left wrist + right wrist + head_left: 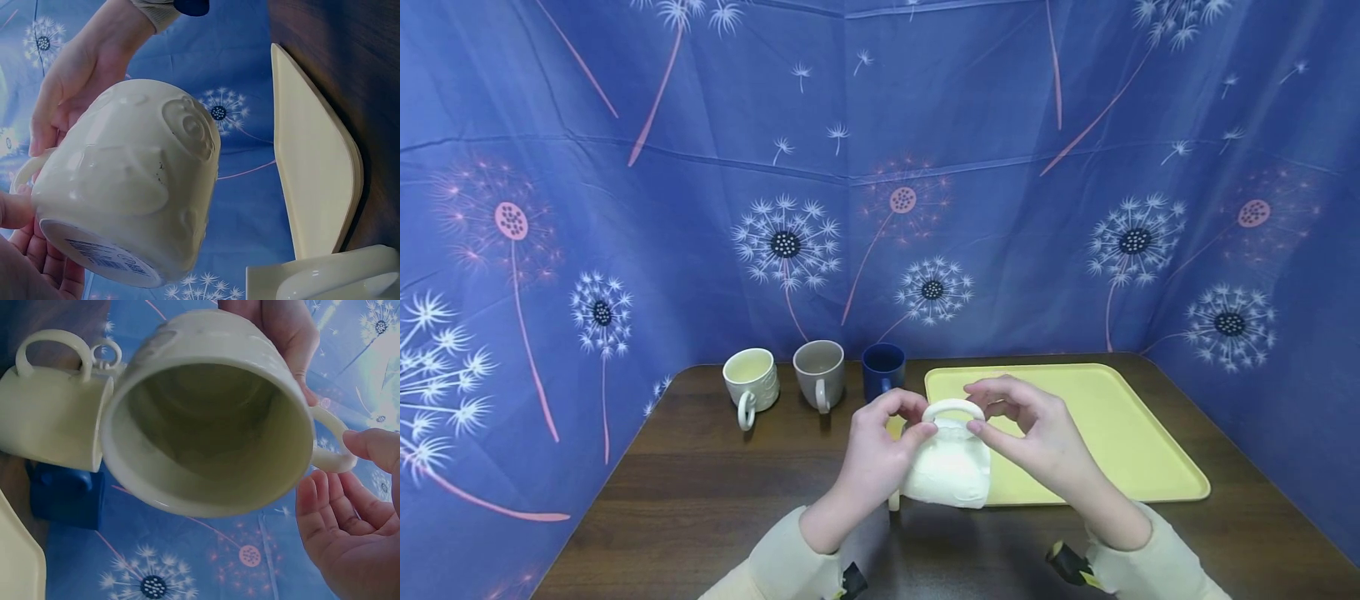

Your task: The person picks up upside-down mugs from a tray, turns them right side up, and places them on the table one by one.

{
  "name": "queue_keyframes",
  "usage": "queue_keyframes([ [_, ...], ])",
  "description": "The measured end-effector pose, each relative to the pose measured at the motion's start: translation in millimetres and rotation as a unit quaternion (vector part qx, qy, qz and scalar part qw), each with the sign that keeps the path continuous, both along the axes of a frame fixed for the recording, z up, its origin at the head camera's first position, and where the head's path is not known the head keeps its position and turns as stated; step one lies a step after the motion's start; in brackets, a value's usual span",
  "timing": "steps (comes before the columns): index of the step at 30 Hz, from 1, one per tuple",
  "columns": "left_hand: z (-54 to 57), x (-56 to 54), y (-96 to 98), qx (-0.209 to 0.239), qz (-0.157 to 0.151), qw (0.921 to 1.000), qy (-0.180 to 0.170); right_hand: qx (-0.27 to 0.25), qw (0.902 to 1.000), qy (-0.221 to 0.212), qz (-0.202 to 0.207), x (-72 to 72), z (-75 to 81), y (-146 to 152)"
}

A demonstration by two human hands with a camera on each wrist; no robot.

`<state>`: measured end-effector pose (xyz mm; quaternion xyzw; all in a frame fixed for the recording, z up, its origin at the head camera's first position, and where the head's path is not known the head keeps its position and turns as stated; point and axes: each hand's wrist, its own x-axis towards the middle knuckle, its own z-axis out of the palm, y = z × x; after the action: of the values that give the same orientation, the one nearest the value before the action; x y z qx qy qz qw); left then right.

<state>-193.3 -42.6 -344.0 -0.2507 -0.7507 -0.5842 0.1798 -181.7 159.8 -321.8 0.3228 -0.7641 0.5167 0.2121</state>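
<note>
Both hands hold up a cream mug (951, 471) with raised relief, its handle (953, 408) uppermost in the head view. My left hand (883, 442) pinches one end of that handle between thumb and fingers. At the other end, my right hand (1048, 433) has its thumb against the handle and its fingers curled close behind. In the left wrist view the printed base (103, 253) shows, with dark specks on the mug's side. The right wrist view looks into the mug's bare interior (212, 425). A second cream mug (53, 419) stands behind, mostly hidden in the head view.
A yellow tray (1120, 425) lies at the right of the dark wooden table (700, 500). Along the back left stand a white embossed mug (752, 379), a grey mug (820, 375) and a dark blue mug (882, 371). A blue dandelion-print cloth (1000, 250) hangs behind.
</note>
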Motion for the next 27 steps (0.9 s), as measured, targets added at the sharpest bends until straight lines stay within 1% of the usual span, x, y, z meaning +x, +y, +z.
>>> queue_keyframes([
  [5, -0.5, 0.3, -1.5, 0.008, 0.001, 1.0, -0.004, -0.006, 0.9999, -0.006, -0.009, 1.6, -5.0, -3],
  [11, -1.3, 0.5, -1.9, 0.028, 0.005, 0.9996, -0.003, -0.02, 0.9996, -0.013, -0.012, 1.3, -10.1, -6],
  [15, -1.2, 1.3, -1.7, 0.042, 0.005, 0.9991, -0.009, -0.032, 0.9991, -0.001, -0.028, 0.7, -13.4, -7],
  [20, -1.9, 2.9, -2.6, 0.051, -0.007, 0.9983, -0.026, -0.036, 0.9979, 0.027, -0.046, 2.0, -13.6, -8],
  [24, -2.5, 3.7, -3.9, 0.048, -0.019, 0.9979, -0.039, -0.029, 0.9978, 0.035, -0.049, 4.1, -10.4, -8],
  [27, -2.4, 4.7, -5.1, 0.045, -0.029, 0.9977, -0.043, -0.02, 0.998, 0.031, -0.051, 5.4, -8.3, -7],
])
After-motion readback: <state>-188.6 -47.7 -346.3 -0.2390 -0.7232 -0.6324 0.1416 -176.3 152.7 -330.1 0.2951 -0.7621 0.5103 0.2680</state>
